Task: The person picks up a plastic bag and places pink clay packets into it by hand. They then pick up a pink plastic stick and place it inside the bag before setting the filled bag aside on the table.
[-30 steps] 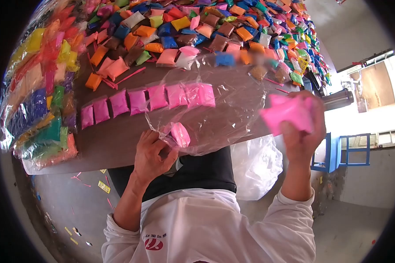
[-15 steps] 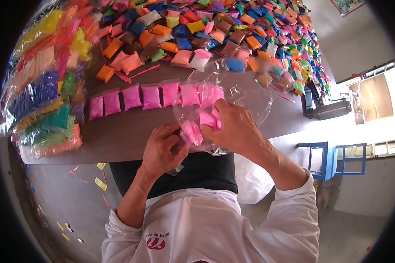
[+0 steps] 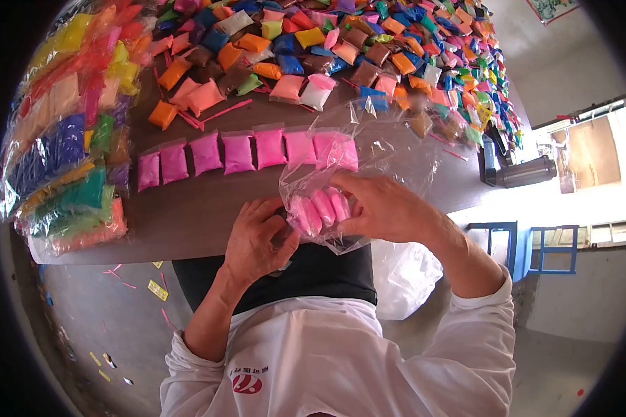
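A clear plastic bag (image 3: 295,182) lies loosely spread at the table's front edge, with pink packets (image 3: 321,211) standing side by side inside it. My left hand (image 3: 261,236) is closed on the bag's left side, its fingertips beside the leftmost packet. Around the right end of these packets curls my right hand (image 3: 386,208), thumb below and forefinger above. Behind the hands runs a row of similar small pink packets (image 3: 238,153); the bag's film covers its right end.
Large bags of coloured packets (image 3: 62,153) are stacked at the left. A big heap of loose multicoloured packets (image 3: 292,62) spreads across the back, with thin pink strips (image 3: 226,111) before it. A dark cylindrical object (image 3: 528,172) stands at right, near a blue stool (image 3: 518,247).
More pink packets now sit together in the bag beside the first. My right hand has shifted slightly right and down, its fingers extending along them. My left hand stays in place.
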### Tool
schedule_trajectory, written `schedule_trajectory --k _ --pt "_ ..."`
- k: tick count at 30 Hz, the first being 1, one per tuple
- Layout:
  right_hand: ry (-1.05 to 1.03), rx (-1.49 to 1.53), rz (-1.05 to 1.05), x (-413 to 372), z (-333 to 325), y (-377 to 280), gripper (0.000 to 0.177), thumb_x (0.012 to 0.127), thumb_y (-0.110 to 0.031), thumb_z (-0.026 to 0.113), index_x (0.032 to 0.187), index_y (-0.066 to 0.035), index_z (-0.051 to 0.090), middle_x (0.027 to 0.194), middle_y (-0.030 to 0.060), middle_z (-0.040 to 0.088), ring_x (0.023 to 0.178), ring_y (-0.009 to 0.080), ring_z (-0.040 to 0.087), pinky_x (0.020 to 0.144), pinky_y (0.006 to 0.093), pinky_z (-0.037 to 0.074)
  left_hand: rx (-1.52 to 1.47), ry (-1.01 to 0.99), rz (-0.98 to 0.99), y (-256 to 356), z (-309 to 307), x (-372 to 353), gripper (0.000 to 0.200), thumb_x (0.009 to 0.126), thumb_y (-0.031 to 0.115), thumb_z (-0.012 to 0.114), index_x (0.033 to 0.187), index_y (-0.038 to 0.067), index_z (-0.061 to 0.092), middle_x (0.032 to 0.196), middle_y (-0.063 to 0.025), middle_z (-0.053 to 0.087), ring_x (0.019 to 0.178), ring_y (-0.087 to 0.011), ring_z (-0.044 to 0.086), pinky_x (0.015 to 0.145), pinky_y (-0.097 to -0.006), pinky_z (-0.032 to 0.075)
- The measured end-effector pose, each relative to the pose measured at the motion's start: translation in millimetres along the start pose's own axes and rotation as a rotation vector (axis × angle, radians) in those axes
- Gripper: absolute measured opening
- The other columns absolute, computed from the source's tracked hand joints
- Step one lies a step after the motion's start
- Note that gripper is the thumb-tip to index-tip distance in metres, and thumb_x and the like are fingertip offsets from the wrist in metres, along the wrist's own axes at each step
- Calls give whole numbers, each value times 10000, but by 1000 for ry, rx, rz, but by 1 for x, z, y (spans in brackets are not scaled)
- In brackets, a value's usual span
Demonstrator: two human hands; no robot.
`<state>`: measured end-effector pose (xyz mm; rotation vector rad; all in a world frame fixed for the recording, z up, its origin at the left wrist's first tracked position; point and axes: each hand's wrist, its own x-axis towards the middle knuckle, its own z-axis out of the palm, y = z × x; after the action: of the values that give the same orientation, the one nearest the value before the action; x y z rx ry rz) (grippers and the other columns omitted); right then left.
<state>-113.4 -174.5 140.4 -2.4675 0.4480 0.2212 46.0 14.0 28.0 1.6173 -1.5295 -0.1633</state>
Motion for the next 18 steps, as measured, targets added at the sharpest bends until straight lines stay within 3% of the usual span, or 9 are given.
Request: schedule_trajectory --k 5,7,14,18 --pt "-1 -128 -83 9 2 8 322 841 -183 675 1117 -20 636 945 218 687 863 398 678 777 459 523 -1 -34 -20 0 -3 0 245 758 187 761 674 22 600 1112 -152 643 991 -341 605 854 -441 474" --pt "-44 -41 -30 17 6 17 280 854 -189 660 1063 -3 638 932 227 676 871 419 658 782 475 510 -3 -23 -12 0 -2 0 245 759 188 761 680 20 601 1112 -152 642 993 -344 604 855 -442 474" --pt "-49 -66 65 12 -8 1 266 933 -238 597 997 18 628 904 249 651 917 443 627 808 492 494 12 -35 -32 0 0 -1 248 766 187 755 682 14 600 1135 -153 645 999 -347 603 868 -448 475" --pt "-155 -163 68 18 2 12 255 954 -233 577 967 17 628 881 224 658 880 431 638 803 486 502 -1 -16 -18 1 -1 2 243 769 184 752 683 14 602 1134 -147 649 1005 -345 604 882 -448 477"
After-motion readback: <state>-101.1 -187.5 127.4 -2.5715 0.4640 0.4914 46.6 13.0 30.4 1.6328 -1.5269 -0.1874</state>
